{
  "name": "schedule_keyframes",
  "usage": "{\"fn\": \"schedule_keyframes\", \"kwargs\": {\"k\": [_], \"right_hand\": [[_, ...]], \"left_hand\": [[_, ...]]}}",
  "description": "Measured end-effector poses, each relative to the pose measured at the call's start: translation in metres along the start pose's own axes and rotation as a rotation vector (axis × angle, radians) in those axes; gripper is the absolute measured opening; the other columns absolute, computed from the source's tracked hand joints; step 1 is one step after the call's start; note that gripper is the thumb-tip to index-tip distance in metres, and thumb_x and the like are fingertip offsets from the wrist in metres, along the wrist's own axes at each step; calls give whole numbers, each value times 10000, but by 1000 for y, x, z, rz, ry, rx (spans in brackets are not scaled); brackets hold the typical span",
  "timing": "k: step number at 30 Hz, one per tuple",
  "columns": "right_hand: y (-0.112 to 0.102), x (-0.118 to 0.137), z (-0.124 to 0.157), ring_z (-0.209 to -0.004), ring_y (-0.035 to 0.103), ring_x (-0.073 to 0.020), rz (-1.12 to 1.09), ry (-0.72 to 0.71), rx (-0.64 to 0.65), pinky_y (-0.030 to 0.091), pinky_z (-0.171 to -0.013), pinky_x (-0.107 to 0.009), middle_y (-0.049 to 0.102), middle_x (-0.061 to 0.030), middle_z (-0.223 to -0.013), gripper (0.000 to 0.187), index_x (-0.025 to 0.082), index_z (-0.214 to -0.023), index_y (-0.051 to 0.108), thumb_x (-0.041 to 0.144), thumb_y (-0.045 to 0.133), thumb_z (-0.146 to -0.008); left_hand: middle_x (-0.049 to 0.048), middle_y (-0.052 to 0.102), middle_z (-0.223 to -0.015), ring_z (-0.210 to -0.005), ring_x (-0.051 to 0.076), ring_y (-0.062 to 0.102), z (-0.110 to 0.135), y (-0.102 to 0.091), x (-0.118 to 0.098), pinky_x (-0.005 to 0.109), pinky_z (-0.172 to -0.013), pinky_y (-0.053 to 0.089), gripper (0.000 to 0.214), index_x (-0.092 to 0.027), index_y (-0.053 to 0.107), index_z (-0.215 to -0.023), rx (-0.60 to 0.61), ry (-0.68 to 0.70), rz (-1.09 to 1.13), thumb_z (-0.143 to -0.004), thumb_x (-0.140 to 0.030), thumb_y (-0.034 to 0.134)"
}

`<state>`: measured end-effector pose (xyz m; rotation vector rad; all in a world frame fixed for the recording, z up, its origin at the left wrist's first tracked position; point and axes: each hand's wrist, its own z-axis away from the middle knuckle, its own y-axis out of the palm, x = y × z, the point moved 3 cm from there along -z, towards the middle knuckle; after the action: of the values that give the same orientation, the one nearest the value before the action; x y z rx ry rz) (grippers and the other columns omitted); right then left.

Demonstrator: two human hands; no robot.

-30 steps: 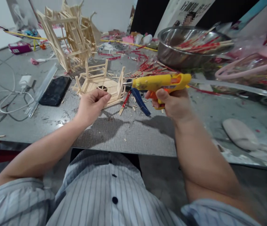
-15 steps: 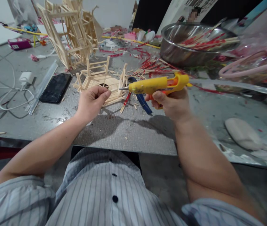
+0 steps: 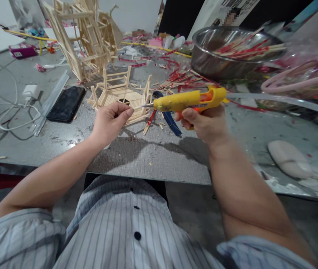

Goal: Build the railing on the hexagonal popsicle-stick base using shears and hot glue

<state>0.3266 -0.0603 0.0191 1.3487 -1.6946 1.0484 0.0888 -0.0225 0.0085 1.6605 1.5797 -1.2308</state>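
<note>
Your left hand [image 3: 110,122] pinches a small stick [image 3: 136,108], your right hand [image 3: 205,125] grips the glue gun [image 3: 185,101], its nozzle almost touching the stick: gluing, I judge, needing a steady dab.

The glue gun [image 3: 187,101] is glossy yellow plastic with a bare metal nozzle; the thin stick [image 3: 138,108] at its tip is pale raw wood, matt like the small stick model [image 3: 119,98]. The table [image 3: 159,153] is dull grey, finely textured and scuffed, the bowl [image 3: 217,63] polished steel, the phone [image 3: 66,104] glossy black, the shirt [image 3: 125,228] soft striped cloth.
</note>
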Motion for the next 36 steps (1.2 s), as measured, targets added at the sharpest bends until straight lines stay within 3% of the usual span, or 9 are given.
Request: {"fn": "schedule_keyframes", "kwargs": {"k": [6,13,26,36], "right_hand": [[-1,-5,0,-412,382,-103,-54,35,35,240,-347,-268,518,-12,-563,301,251,-621,613,474,789,-721],[-1,-4,-1,-398,388,-104,3,6,15,234,-345,-263,490,-4,-517,356,251,-581,612,538,782,-705],[0,-3,0,-393,388,-103,-28,-3,26,231,-338,-270,503,1,-490,392,248,-601,610,586,795,-675],[-7,-22,-6,-399,426,-122,-43,-58,92,307,-346,-280,529,8,-529,341,253,-655,637,562,758,-730]], "left_hand": [[-61,421,-436,-385,69,353,0,0,1,226,-364,236,280,-204,604,-694,14,-2,7,-818,-436,699],[-69,392,-442,-374,67,334,-1,0,3,231,-349,224,340,-206,608,-708,8,-21,58,-796,-518,708],[-68,417,-437,-376,62,343,-1,0,1,216,-367,236,253,-193,606,-706,3,10,40,-823,-396,702],[-69,426,-457,-403,58,362,1,0,0,207,-390,257,269,-177,631,-715,3,33,15,-808,-416,709]]}}
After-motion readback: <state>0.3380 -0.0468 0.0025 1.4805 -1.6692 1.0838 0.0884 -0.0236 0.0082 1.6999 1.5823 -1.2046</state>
